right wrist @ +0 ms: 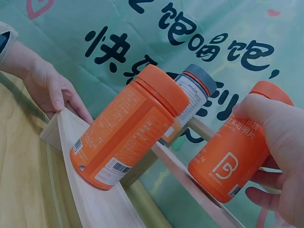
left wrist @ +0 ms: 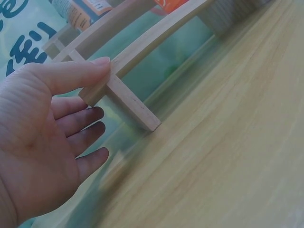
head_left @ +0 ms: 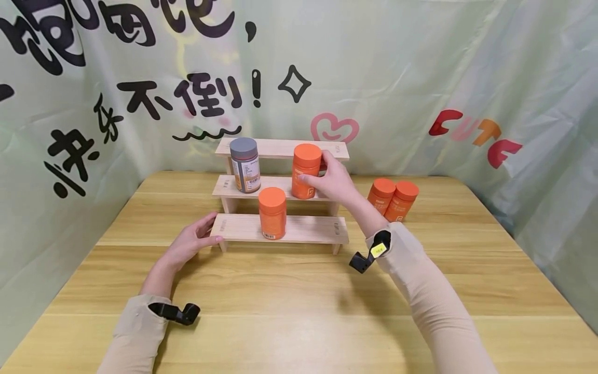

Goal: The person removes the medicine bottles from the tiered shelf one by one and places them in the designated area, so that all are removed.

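Observation:
My right hand (head_left: 334, 179) grips an orange bottle (head_left: 304, 176) at the right of the middle tier of a three-tier wooden display stand (head_left: 308, 228). In the right wrist view the thumb lies across the label of this bottle (right wrist: 237, 147), whose base is right at the tier. The left hand (head_left: 193, 241) holds the left end of the lowest tier, its thumb on the board's edge in the left wrist view and the other fingers loosely bent. A second orange bottle (head_left: 272, 215) stands mid-tier on the lowest board. A grey-lidded bottle (head_left: 245, 166) stands at the left of the middle tier.
Two more orange bottles, a left one (head_left: 380, 195) and a right one (head_left: 403, 201), stand side by side on the wooden table (head_left: 280, 311), right of the stand and behind the right forearm. A printed cloth backdrop (head_left: 397, 78) hangs behind the table.

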Tool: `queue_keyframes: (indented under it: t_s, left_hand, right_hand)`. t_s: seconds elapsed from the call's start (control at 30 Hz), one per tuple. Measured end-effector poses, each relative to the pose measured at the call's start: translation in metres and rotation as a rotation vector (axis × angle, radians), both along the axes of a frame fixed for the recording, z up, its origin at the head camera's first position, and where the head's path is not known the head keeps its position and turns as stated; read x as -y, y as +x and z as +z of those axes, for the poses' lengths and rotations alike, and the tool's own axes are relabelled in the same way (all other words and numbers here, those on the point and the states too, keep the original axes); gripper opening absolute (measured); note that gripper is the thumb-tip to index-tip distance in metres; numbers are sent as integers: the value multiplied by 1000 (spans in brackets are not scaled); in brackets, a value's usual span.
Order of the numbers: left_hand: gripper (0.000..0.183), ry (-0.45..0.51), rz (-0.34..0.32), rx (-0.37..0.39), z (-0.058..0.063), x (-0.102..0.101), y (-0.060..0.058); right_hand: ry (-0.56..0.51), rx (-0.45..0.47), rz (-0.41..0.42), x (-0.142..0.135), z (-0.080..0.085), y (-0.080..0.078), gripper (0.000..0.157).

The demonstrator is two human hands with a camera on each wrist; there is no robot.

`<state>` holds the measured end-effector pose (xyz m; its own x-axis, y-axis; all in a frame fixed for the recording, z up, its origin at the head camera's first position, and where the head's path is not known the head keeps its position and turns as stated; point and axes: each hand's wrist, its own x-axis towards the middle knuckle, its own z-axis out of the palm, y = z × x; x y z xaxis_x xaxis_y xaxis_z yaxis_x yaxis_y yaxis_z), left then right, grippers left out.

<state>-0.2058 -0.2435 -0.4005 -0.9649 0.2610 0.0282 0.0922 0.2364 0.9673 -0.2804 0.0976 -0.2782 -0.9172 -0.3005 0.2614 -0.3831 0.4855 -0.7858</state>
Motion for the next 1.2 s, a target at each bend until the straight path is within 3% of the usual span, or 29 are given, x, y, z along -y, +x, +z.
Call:
queue_keyframes:
  t_s: [0.27,0.53,0.8,1.2]
  left_hand:
    - [77,-17,8,13,0,-1,0]
    - [77,-20,9,5,0,0,1]
    - [76,-30,10,3,1,-1,1]
    - [78,-36,0,-7,0,0,1]
  right_hand:
    - [-29,-6,26,-10,2,3,57]
    - [-35,-33,2,-33,6,4,58]
    - [-69,-44,-79,-72,11,7,58]
    - [-68,-73,-270,-137,18,18,59]
